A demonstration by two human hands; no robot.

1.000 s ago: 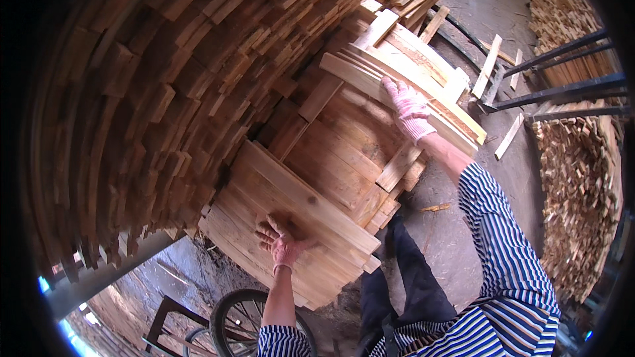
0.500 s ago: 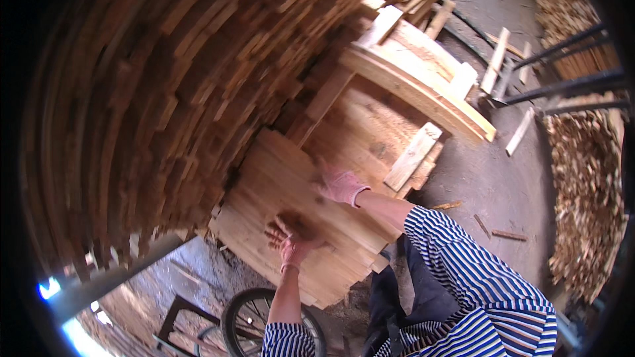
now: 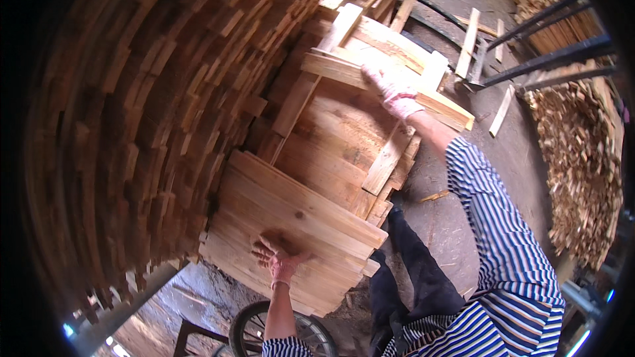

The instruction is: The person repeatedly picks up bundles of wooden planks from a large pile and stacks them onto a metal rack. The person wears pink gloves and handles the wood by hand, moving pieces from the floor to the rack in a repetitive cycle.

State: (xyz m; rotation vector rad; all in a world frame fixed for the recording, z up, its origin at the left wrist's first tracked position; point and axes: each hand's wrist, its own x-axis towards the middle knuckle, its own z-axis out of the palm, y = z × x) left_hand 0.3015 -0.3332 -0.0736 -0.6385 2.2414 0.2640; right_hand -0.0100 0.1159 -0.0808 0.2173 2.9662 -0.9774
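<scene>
My left hand [image 3: 283, 266] is open, its fingers spread just over the near layer of pale boards [image 3: 331, 268]; contact is unclear. It wears a pink glove that seems to leave the fingertips bare. My right hand [image 3: 390, 91], in a pink glove, reaches across a long plank [image 3: 334, 69] on the far side of the stack. Glare and blur wash out its fingers, so I cannot make out a grip. Between the hands, a board with a dark knot [image 3: 301, 214] lies by the edge of a lower wooden surface [image 3: 344, 119]. A short plank [image 3: 383, 166] rests along that surface's right side.
A tall wall of stacked boards [image 3: 145, 125] rises on the left. Black metal bars [image 3: 542, 63] jut in from the right, near loose sticks on the floor [image 3: 468, 43]. Stacked wood pieces [image 3: 575, 172] stand at far right. A spoked wheel [image 3: 251, 330] sits below my left hand.
My right hand has moved off the near boards, away from me, to the long plank. The left hand stays over the near boards. The whole view has shifted somewhat.
</scene>
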